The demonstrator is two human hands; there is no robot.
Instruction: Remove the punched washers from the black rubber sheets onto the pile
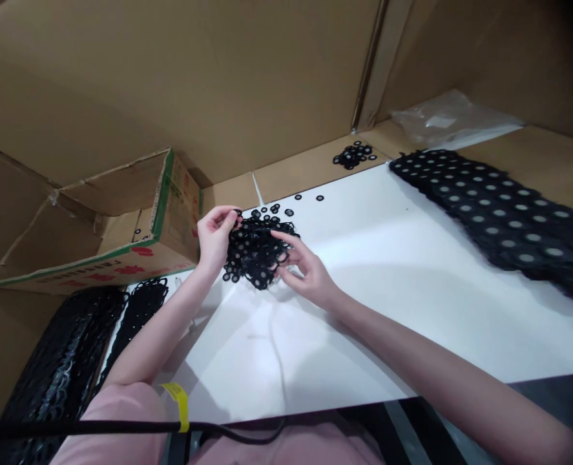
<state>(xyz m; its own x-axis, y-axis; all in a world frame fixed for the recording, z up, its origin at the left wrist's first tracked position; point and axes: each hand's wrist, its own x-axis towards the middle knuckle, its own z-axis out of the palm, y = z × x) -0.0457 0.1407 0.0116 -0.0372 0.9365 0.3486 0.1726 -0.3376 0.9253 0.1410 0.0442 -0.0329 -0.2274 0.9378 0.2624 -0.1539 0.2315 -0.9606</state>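
A black sheet of joined rubber rings (256,250) is held up over the white table top (393,284), near its far left part. My left hand (214,236) grips the sheet's left edge with its fingers curled round it. On the sheet's right side my right hand (302,271) pinches it between thumb and fingers. Loose black rings (286,208) lie scattered just behind the sheet.
A long stack of black ring sheets (504,216) lies at the right. Another small heap of rings (354,155) sits at the back. An open cardboard box (135,223) stands at the left, with black leftover webbing (73,361) below it. Cardboard walls surround the table; a plastic bag (451,119) lies far right.
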